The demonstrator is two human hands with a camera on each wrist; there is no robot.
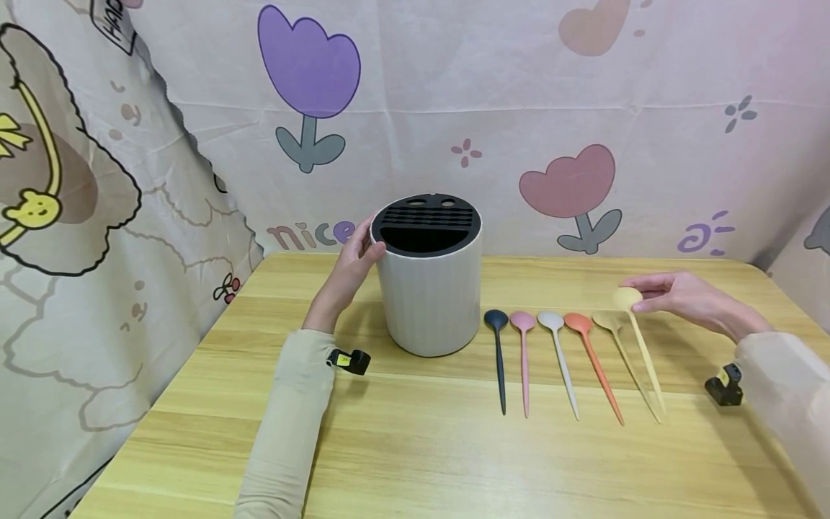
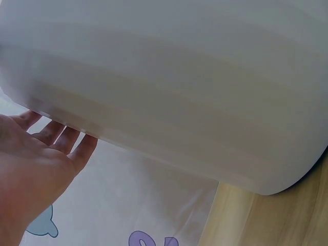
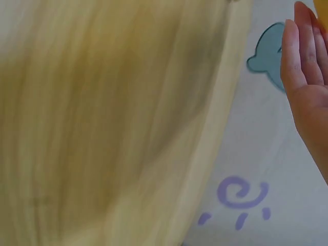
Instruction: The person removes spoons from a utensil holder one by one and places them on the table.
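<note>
A white ribbed cylindrical utensil holder (image 1: 431, 303) with a black slotted lid (image 1: 424, 241) stands upright. My left hand (image 1: 357, 259) rests against its left side near the rim; in the left wrist view, the fingers (image 2: 88, 148) touch its wall. At the right, my right hand (image 1: 687, 299) pinches a pale yellow spoon (image 1: 643, 346) by its bowl, the handle slanting down towards the table. Just left of it lies a tan spoon (image 1: 625, 353). The right wrist view catches the right hand (image 3: 310, 87) at its edge, with only a yellow bit of the spoon showing.
Left of the tan spoon lie an orange spoon (image 1: 595, 360), a light grey spoon (image 1: 563, 360), a pink spoon (image 1: 524, 360) and a black spoon (image 1: 499, 360), spaced in a row. The wooden table (image 1: 415, 454) ends at a printed cloth backdrop (image 1: 428, 86).
</note>
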